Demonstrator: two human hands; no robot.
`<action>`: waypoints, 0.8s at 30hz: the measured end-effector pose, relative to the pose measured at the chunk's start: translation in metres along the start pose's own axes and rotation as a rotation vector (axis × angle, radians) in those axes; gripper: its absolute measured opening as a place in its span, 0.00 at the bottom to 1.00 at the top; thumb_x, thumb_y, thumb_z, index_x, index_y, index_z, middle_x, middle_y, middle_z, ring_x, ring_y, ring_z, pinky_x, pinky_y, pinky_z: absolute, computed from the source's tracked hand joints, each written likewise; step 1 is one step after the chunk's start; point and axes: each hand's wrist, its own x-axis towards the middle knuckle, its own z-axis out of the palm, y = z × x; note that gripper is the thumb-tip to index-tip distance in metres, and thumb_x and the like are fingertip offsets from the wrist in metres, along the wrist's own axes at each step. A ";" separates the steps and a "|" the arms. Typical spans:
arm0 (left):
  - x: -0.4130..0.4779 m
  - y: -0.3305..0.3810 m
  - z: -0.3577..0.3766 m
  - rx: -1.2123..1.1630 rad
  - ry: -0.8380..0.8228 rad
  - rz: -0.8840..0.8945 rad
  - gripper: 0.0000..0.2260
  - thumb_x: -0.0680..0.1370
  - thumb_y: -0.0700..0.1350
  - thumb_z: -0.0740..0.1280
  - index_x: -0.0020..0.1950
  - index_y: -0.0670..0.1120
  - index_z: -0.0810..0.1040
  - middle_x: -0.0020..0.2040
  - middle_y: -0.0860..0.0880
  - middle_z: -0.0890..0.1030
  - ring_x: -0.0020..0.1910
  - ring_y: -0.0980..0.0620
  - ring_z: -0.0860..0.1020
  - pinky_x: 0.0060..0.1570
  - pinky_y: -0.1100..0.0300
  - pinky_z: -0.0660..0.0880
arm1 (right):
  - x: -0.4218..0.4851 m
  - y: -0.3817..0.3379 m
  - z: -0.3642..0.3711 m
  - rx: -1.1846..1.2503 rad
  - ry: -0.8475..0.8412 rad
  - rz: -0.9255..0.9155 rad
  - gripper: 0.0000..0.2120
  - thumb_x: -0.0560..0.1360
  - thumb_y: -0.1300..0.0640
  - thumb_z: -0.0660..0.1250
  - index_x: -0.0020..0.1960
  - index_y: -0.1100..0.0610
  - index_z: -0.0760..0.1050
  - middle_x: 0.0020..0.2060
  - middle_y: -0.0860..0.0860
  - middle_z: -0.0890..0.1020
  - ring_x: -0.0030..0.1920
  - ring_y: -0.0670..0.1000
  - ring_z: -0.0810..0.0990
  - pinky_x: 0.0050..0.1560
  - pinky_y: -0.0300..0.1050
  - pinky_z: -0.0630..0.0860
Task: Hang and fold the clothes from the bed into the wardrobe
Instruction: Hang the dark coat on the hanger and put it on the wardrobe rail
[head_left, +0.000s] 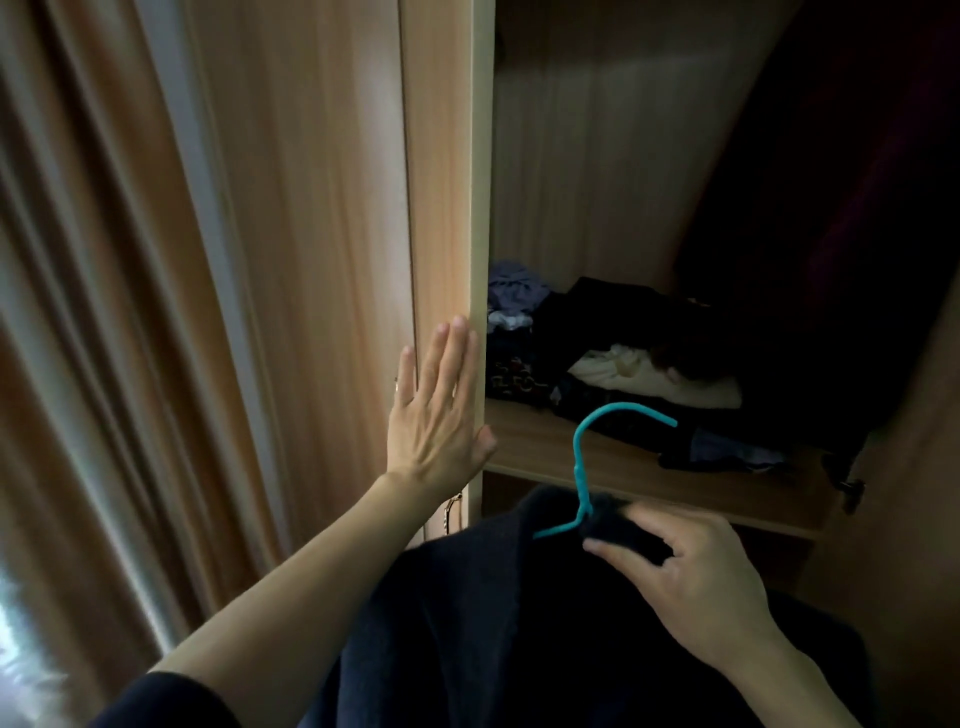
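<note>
The left hand (434, 415) presses flat, fingers straight, on the wardrobe panel (441, 208); the right hand (691, 577) grips the dark garment (467, 623) on its teal hanger (582, 457), before the shelf (545, 452). Lift hook-first, keeping the collar pinched

Curtain (104, 312) fills left side: brown and beige vertical folds, blurred. Pale grey strip (208, 234) runs down its right edge; wall or lining, cannot tell. Bright patch (21, 654) at lower left corner, by curtain foot. Heap (597, 338) of loose garments on shelf (535, 447): blue-grey crumple (514, 291) at back left, white piece (660, 382) in middle, patterned dark piece (514, 382) at front left, black ones between. Dark mass (831, 208) hangs at right, detail lost in shadow.
</note>
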 end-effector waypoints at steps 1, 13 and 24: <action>-0.001 -0.001 -0.001 -0.001 -0.001 0.008 0.52 0.70 0.57 0.69 0.80 0.40 0.38 0.80 0.42 0.38 0.80 0.44 0.40 0.77 0.41 0.45 | 0.000 -0.002 0.002 0.007 -0.010 -0.001 0.09 0.69 0.38 0.71 0.41 0.42 0.80 0.40 0.35 0.82 0.39 0.37 0.81 0.37 0.39 0.79; -0.029 -0.063 -0.013 -0.033 0.018 -0.030 0.45 0.68 0.44 0.65 0.81 0.43 0.47 0.81 0.42 0.41 0.80 0.44 0.42 0.77 0.41 0.48 | 0.018 -0.022 0.020 0.085 -0.010 -0.068 0.17 0.71 0.34 0.68 0.47 0.47 0.83 0.37 0.37 0.82 0.35 0.38 0.81 0.31 0.33 0.74; -0.051 -0.141 -0.016 -0.029 0.010 -0.123 0.44 0.69 0.37 0.66 0.80 0.38 0.44 0.80 0.41 0.38 0.80 0.43 0.41 0.77 0.41 0.51 | 0.048 -0.052 0.067 0.120 -0.064 -0.142 0.15 0.71 0.38 0.71 0.47 0.49 0.84 0.38 0.38 0.83 0.39 0.39 0.82 0.34 0.41 0.78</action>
